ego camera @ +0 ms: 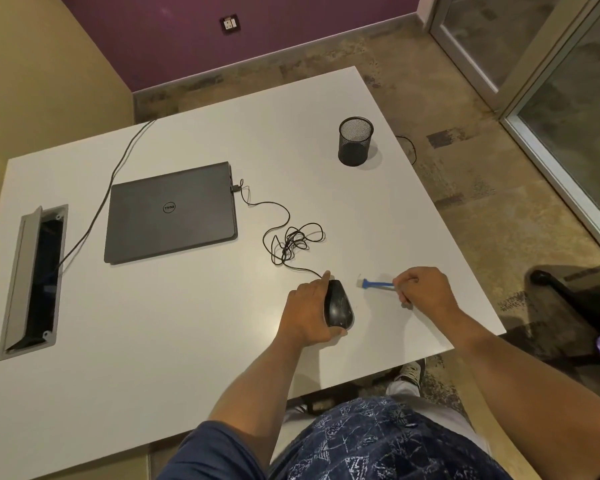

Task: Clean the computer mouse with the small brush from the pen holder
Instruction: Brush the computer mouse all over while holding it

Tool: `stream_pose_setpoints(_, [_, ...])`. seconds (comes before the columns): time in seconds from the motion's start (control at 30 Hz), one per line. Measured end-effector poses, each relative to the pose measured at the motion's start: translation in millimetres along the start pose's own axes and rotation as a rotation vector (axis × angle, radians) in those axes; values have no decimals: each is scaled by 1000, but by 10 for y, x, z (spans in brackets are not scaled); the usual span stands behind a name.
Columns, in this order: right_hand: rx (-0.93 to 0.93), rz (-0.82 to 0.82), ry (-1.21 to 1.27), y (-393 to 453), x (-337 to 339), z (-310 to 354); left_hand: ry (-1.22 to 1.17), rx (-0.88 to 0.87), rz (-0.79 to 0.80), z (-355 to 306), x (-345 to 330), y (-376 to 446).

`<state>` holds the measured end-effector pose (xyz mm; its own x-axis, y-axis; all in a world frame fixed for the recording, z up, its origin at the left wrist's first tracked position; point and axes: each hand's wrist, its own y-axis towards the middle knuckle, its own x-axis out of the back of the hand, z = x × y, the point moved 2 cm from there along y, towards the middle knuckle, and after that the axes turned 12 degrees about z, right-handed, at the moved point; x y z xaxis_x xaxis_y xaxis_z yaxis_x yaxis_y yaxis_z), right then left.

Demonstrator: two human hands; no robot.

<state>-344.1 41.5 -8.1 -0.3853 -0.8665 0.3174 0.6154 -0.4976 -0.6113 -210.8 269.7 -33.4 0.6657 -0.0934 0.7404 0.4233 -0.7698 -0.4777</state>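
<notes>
Two hands on table (187,341): left hand (307,311) grips mouse (338,304), tilted on its side; right hand (425,289) pinches brush (376,284) handle, bristles pointing left, just apart from mouse. Tangled cord (293,242) beyond; holder (355,142) far right; laptop (170,213) left, closed.

Plastics, mesh and a smooth desk

Glossy black plastic computer mouse (339,304); blue plastic small brush (378,284); black wire-mesh metal pen holder (355,141); smooth, matt white table (187,341).
</notes>
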Motion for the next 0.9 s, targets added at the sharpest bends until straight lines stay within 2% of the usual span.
stream_pose_setpoints(0.07, [19,-10,111,11,34,22,19,-11,1,9,15,4])
stream_pose_setpoints(0.13, [64,66,148,4,-15,52,34,-16,3,23,35,5])
stream_pose_setpoints(0.4, [51,243,23,7,-236,67,20,-4,-8,60,58,-7])
stream_pose_setpoints(0.43, [35,218,-17,6,-228,64,18,2,-8,66,56,-11])
stream_pose_setpoints(0.5, [-2,68,-53,20,-143,44,20,11,-4,80,55,-19])
stream_pose_setpoints(0.57, [-17,-20,16,32,-54,25,22,20,3,89,56,-24])
stream_pose_setpoints(0.67, [46,165,97,-14,-109,61,12,24,8,97,58,-27])
stream_pose_setpoints(0.73, [58,266,40,-54,-193,59,5,21,18,100,57,-30])
stream_pose_setpoints(0.8, [53,220,-12,-46,-190,27,4,19,23,105,57,-33])
stream_pose_setpoints(0.9, [25,41,21,-9,-38,-46,5,21,26,114,59,-36])
